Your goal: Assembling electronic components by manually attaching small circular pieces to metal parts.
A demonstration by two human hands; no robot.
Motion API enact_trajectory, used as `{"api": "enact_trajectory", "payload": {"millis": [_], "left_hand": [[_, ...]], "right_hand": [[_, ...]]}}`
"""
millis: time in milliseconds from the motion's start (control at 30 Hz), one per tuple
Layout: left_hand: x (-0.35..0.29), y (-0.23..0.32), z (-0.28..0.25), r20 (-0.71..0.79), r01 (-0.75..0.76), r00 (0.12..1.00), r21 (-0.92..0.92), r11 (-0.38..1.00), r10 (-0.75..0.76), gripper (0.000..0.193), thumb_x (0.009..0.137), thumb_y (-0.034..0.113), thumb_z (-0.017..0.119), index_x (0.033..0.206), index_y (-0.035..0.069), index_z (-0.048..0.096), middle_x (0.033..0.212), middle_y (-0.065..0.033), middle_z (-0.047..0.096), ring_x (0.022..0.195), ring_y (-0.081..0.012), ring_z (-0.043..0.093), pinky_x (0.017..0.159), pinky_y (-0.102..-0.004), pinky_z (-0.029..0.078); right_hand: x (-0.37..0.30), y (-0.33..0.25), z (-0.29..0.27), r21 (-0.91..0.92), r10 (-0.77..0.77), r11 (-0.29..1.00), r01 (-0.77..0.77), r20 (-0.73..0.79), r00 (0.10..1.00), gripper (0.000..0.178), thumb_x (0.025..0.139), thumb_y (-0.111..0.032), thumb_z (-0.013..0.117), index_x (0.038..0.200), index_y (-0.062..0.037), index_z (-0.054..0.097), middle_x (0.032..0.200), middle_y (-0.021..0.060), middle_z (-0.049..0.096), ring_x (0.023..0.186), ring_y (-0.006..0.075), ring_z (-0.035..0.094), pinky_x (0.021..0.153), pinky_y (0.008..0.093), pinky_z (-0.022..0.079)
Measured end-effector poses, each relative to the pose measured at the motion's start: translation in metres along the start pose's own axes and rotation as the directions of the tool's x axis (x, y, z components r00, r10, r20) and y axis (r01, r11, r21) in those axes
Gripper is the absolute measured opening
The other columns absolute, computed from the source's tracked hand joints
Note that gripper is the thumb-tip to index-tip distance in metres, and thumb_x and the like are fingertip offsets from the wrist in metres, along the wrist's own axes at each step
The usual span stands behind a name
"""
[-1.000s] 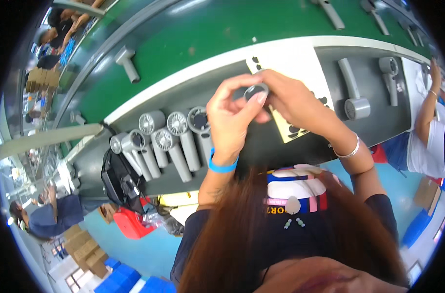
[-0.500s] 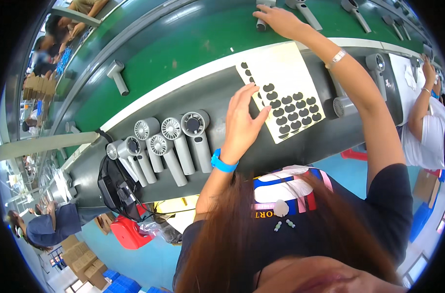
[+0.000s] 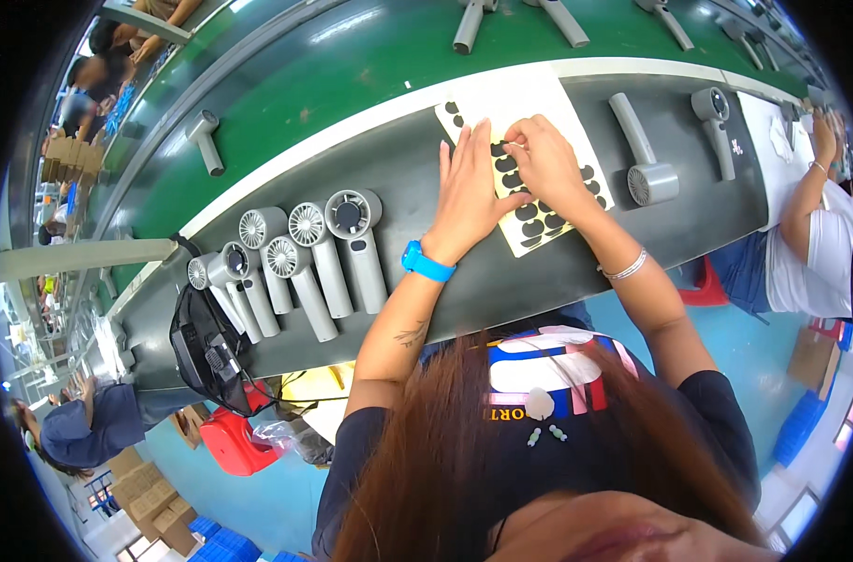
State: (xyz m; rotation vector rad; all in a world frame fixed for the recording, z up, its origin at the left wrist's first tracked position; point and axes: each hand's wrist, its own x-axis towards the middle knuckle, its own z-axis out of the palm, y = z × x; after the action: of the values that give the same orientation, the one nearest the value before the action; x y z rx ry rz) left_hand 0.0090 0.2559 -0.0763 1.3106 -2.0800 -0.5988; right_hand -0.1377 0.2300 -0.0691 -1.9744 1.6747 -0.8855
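A cream sheet (image 3: 539, 89) with rows of black rounded stickers (image 3: 531, 228) lies on the dark bench in front of me. My left hand (image 3: 469, 192) rests flat over its left side, fingers stretched and thumb out toward the stickers. Thumb and forefinger of my right hand (image 3: 550, 169) pinch at the edge of a black sticker (image 3: 500, 148) in the upper row; the fingertips partly cover it. Left of my hands stand several grey handheld fans (image 3: 307, 225) in a cluster. One nearby fan (image 3: 352, 214) has a black disc at its centre.
Beyond the bench runs a green conveyor belt (image 3: 305, 112) carrying spaced-out fans (image 3: 204, 140). Two more fans, one head-down (image 3: 649, 183) and one upright (image 3: 712, 105), lie to the right. A black bag (image 3: 202, 347) sits at the bench's left end. A co-worker (image 3: 810, 225) is at the right.
My right hand has come back from a fan on the belt, letting it go, and now pinches at a sticker on the sheet. My left hand has settled flat on the sheet.
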Motion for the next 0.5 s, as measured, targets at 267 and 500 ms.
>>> {"api": "enact_trajectory", "payload": {"millis": [267,500], "left_hand": [[-0.001,0.008,-0.008,0.047,0.048,0.998,0.085,0.995,-0.052,0.108,0.062,0.033,0.085,0.141,-0.006,0.023,0.14,-0.0249,0.037,0.135,-0.0392,0.03,0.111,-0.0556,0.017],[0.032,0.028,-0.04,0.296,0.054,0.948,0.219,0.974,-0.119,0.078,0.074,0.04,0.074,0.131,-0.002,0.042,0.128,-0.0215,0.051,0.12,-0.0377,0.046,0.102,-0.0501,0.034]], "right_hand": [[-0.002,0.0,0.001,-0.025,-0.008,1.0,0.01,0.088,0.996,0.007,0.084,-0.008,0.062,0.087,-0.0033,0.059,0.087,0.0126,0.055,0.081,0.0299,0.057,0.072,0.0389,0.046],[0.0,0.01,-0.028,0.541,-0.008,0.829,0.138,-0.234,0.972,0.009,0.084,-0.001,0.062,0.091,0.0005,0.056,0.082,0.0084,0.059,0.071,0.0168,0.058,0.064,0.0293,0.046]]}}
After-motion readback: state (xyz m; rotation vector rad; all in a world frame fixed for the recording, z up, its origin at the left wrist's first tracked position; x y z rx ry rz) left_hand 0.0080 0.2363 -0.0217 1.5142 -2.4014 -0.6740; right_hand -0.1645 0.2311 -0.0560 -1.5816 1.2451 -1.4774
